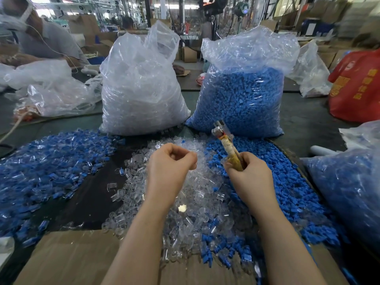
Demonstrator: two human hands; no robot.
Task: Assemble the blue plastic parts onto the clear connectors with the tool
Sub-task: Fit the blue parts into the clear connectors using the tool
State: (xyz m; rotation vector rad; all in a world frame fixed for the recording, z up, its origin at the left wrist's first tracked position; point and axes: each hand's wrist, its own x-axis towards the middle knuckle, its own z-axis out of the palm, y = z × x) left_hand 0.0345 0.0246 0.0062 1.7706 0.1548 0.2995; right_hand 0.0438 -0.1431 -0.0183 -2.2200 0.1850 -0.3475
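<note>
A dark counter (304,120) carries everything, and the biggest things on it are two tall clear plastic bags standing side by side at the back: the left bag (141,83) is packed with clear connectors, the right bag (242,93) is filled most of the way up with blue plastic parts, its crumpled top empty above them. A third bag (347,188) at the right edge lies on its side and holds mixed blue and clear pieces, and a red bag (357,87) sits behind it. In front of the tall bags the pieces lie loose in heaps — a wide pile of joined blue-and-clear pieces (47,167) on the left, a pile of clear connectors (193,202) in the middle under the forearms, and a pile of blue parts (292,182) on the right. A flat sheet of cardboard (67,260) covers the near edge of the counter. The right hand (248,173) grips the wooden handle of a small hammer (228,145), fingers wrapped round it, the metal head pointing up and away over the blue pile. The left hand (170,161) hovers above the clear pile with its fingers curled in toward the thumb — whether it pinches a small piece there, I cannot tell.
</note>
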